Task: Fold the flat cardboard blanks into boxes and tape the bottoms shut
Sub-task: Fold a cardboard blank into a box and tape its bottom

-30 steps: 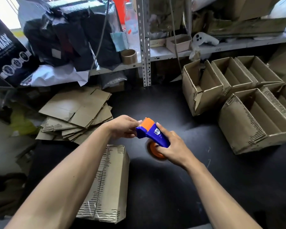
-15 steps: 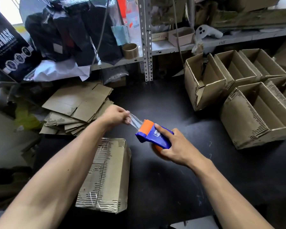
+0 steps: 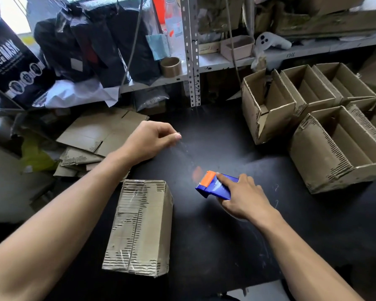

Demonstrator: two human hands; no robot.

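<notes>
Left hand [image 3: 149, 140] pinches clear tape [image 3: 186, 154] stretched from dispenser [image 3: 214, 186] gripped by right hand [image 3: 244, 198], both beyond the upturned box [image 3: 139, 227] (seam partly taped); slack strip may fold and self-stick.

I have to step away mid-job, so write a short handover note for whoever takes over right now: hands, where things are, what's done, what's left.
Left hand: pinches the free end of the clear tape, which is pulled out from the dispenser.
Right hand: holds the blue and orange tape dispenser above the black table.
Folded box: lies on the table near the left forearm; some tape shows on it.
Done: several open boxes stand at the right.
Left: probably lay this strip on the folded box, then fold and tape the flat blanks piled at the left.
</notes>
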